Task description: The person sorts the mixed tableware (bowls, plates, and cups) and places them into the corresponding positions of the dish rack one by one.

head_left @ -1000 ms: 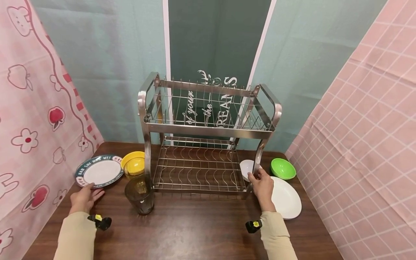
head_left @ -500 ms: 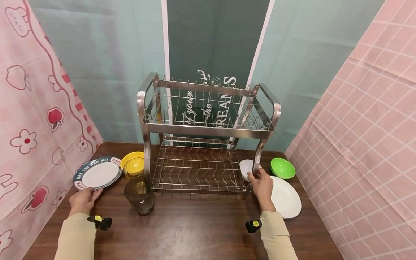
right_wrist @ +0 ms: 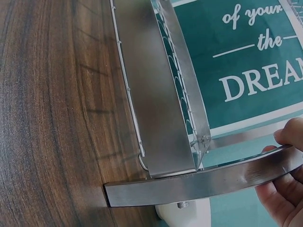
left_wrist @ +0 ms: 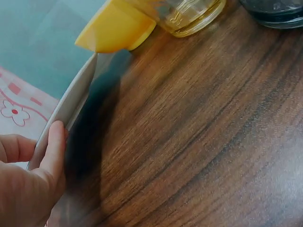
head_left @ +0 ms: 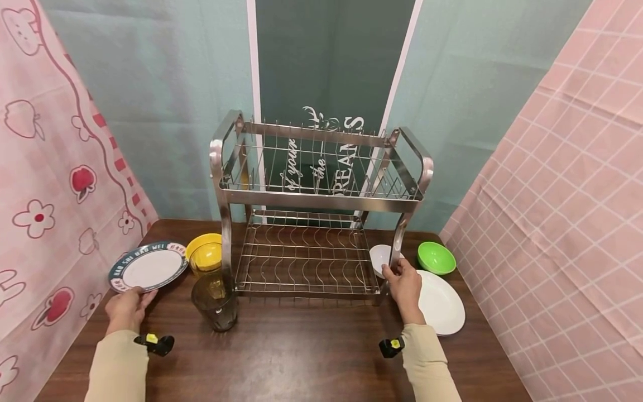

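Observation:
At the left, my left hand [head_left: 128, 309] pinches the near rim of a white plate with a teal lettered border [head_left: 153, 268]. The left wrist view shows this plate [left_wrist: 71, 97] edge-on, raised off the table above its dark shadow, thumb on one face and fingers on the other. My right hand [head_left: 406, 287] grips the front right leg of a two-tier metal dish rack [head_left: 321, 201]. Fingers and thumb [right_wrist: 289, 132] curl round that leg [right_wrist: 227, 183] in the right wrist view. Both tiers of the rack hold no dishes.
Beside the plate stand a yellow bowl [head_left: 205, 251] with a clear glass before it, and a dark tinted glass [head_left: 216, 304]. Right of the rack are a small white bowl [head_left: 380, 258], a green bowl [head_left: 436, 258] and a white oval plate [head_left: 442, 304]. Curtains enclose the table [head_left: 311, 357].
My left hand has taken firmer hold of the bordered plate, lifted its near edge and shifted it slightly left. My right hand stays on the rack leg.

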`<state>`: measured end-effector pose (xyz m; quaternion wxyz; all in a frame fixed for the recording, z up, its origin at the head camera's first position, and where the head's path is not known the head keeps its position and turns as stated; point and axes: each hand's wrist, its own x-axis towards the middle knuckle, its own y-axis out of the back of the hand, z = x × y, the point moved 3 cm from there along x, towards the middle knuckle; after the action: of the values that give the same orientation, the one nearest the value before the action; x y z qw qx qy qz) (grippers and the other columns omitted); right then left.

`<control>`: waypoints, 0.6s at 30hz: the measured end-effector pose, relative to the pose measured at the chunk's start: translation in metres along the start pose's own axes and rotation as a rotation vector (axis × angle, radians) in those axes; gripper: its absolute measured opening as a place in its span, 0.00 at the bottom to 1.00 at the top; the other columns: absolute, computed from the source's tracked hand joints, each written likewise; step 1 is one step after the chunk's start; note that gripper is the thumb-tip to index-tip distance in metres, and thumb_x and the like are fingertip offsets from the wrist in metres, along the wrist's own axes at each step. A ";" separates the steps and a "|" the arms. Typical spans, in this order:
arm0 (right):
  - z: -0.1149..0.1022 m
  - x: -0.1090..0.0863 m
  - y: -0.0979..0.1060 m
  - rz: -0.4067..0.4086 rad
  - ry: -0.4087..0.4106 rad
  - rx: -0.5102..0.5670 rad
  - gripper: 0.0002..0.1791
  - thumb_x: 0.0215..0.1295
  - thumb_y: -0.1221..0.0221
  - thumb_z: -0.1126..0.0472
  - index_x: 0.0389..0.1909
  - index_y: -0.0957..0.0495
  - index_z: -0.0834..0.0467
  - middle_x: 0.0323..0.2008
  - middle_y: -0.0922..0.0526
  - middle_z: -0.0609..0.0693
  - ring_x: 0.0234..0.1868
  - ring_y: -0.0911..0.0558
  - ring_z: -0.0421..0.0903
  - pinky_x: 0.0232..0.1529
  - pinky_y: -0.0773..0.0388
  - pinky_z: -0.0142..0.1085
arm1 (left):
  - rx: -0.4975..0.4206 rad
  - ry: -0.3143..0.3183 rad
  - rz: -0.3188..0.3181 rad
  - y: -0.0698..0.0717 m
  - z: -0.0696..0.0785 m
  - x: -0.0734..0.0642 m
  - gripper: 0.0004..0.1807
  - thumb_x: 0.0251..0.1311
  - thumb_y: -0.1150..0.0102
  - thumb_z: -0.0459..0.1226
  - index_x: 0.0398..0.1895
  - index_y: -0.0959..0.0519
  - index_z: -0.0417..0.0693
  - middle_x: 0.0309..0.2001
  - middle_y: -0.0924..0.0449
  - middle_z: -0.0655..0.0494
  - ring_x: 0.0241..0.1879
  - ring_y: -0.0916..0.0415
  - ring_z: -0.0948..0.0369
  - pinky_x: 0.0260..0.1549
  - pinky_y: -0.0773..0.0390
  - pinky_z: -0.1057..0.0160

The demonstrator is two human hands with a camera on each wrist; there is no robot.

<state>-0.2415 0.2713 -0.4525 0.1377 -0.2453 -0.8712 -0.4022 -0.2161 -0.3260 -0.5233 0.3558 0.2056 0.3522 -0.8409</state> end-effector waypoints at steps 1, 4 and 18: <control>0.000 0.000 0.000 -0.001 -0.002 0.000 0.11 0.52 0.35 0.61 0.31 0.23 0.65 0.26 0.17 0.59 0.27 0.22 0.57 0.31 0.31 0.50 | 0.010 -0.014 0.001 0.000 0.000 -0.001 0.23 0.56 0.59 0.18 0.54 0.42 0.40 0.28 0.30 0.54 0.23 0.21 0.61 0.32 0.22 0.63; -0.001 0.000 0.000 -0.005 -0.002 0.001 0.12 0.53 0.35 0.61 0.32 0.23 0.65 0.26 0.17 0.60 0.27 0.22 0.57 0.31 0.30 0.50 | 0.037 -0.060 0.003 0.000 0.002 -0.003 0.17 0.56 0.59 0.19 0.47 0.41 0.41 0.31 0.31 0.54 0.22 0.21 0.61 0.31 0.22 0.63; 0.000 0.000 0.000 0.012 0.018 0.002 0.12 0.52 0.35 0.61 0.32 0.22 0.66 0.28 0.17 0.61 0.30 0.21 0.61 0.34 0.30 0.51 | 0.103 -0.148 0.014 -0.003 0.010 -0.017 0.21 0.58 0.57 0.21 0.51 0.42 0.47 0.44 0.42 0.53 0.21 0.22 0.65 0.31 0.22 0.65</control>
<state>-0.2414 0.2714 -0.4527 0.1484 -0.2468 -0.8688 -0.4028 -0.2085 -0.3240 -0.5053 0.3757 0.1631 0.2799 -0.8682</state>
